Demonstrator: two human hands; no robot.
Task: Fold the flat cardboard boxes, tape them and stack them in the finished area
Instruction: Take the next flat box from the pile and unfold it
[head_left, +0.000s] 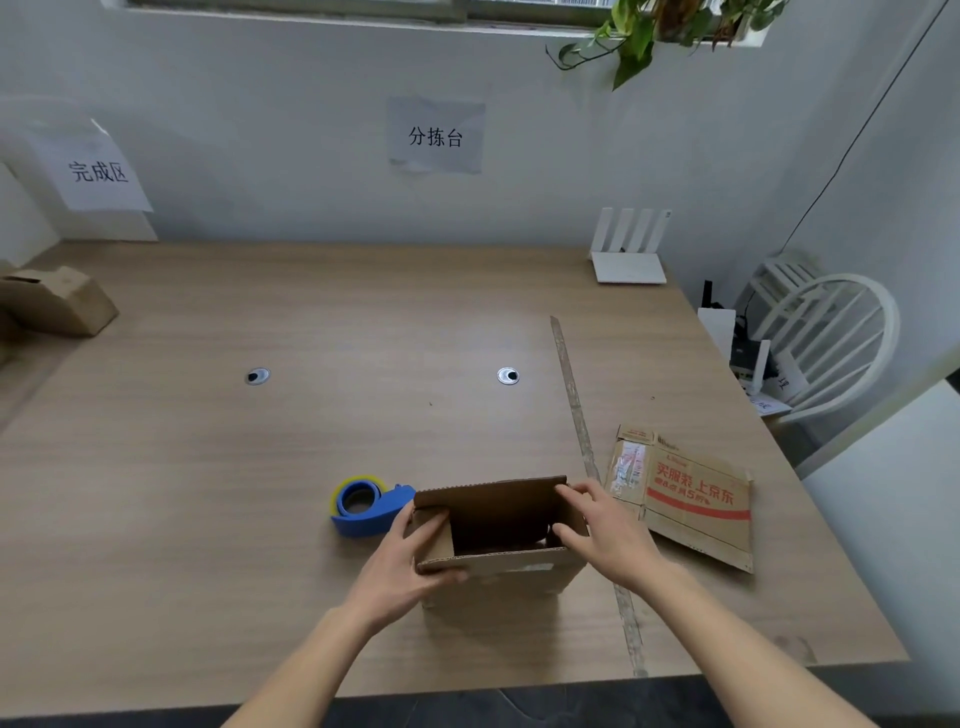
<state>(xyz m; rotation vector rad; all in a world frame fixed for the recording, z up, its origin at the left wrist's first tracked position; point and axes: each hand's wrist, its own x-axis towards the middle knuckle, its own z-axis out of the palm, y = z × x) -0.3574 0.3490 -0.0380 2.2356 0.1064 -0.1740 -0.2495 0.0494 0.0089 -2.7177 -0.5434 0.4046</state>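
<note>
2 hands clamped on open box (496, 535): left hand (415, 551) gripping left wall, right hand (605, 535) right wall; tape dispenser (366, 506) just beside.

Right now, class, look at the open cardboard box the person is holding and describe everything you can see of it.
The open cardboard box is plain brown corrugated card, standing upright on the wooden table near its front edge, top open and inside dark. Its far flap stands up; a side flap on the left leans inward. The left hand grips its left front corner and the right hand holds its right side. The blue tape dispenser sits just left of it.
</note>
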